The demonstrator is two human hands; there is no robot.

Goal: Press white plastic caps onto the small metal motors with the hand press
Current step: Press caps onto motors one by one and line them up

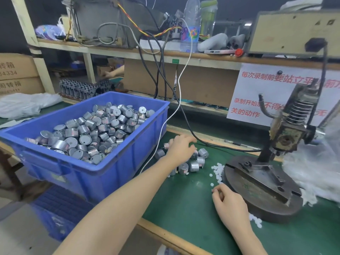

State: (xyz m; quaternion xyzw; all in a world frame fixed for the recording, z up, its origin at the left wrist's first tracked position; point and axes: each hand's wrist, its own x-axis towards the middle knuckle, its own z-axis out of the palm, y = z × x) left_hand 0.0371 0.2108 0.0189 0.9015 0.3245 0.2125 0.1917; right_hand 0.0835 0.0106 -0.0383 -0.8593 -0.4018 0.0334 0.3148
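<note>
On the green mat [184, 203], left hand [181, 150] lies, fingers loose, over small silver cylindrical motors [195, 165]; right hand [228, 201] curls beside small white plastic caps [218, 167], grasp undeterminable.

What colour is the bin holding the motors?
The bin is blue; the head view shows it best.

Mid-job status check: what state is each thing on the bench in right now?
left hand: open, reaching over the loose motors.
right hand: fingers curled at the white caps; grip unclear.
hand press: ram raised, nothing under it.
blue crate: heaped with metal motors.
loose motors: clustered on the green mat.
white caps: scattered beside the hand press.
</note>
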